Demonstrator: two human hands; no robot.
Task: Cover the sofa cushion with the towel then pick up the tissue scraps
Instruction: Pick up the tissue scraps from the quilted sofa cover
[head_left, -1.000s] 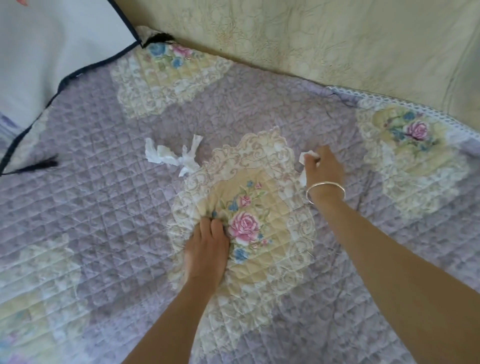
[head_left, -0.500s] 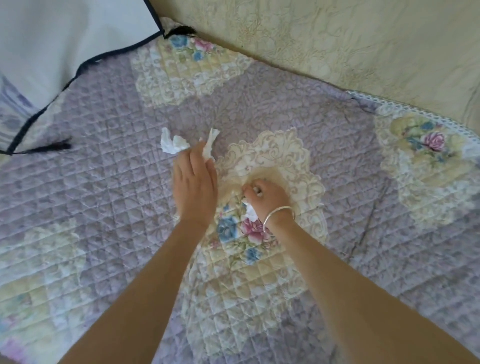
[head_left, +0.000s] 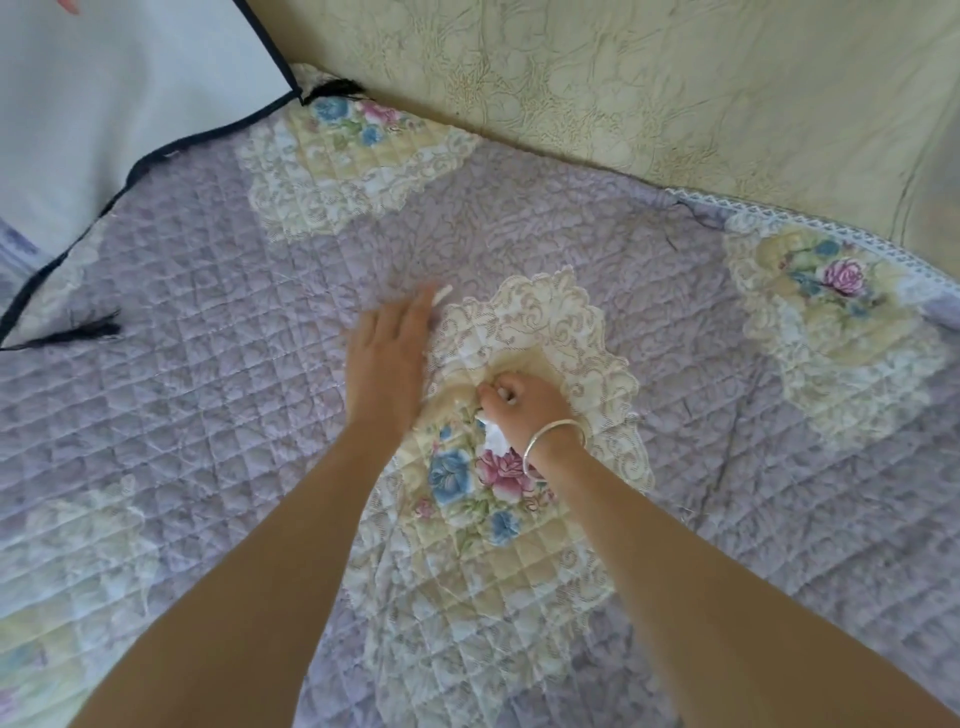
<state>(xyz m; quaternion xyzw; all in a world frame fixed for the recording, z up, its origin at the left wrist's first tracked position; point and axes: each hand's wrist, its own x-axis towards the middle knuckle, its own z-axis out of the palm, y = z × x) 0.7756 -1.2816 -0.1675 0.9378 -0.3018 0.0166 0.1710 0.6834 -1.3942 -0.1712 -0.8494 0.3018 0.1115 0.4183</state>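
The quilted lavender towel with floral patches lies spread flat over the sofa cushion. My left hand is motion-blurred over its middle. A white tissue scrap sticks out past the fingertips, and more white tissue shows by the thumb side. My right hand, with a silver bangle on the wrist, is a closed fist on the central flower patch. It is shut on a crumpled tissue scrap that pokes out below the palm. No loose scraps lie on the towel.
A white pillow with dark piping and a black tassel rests at the upper left. The cream embossed sofa back runs along the top. The towel's lace edge meets it at the right.
My right hand picked up the right scrap and drew back to the centre. My left hand moved up onto the left scraps, which no longer lie on the towel.
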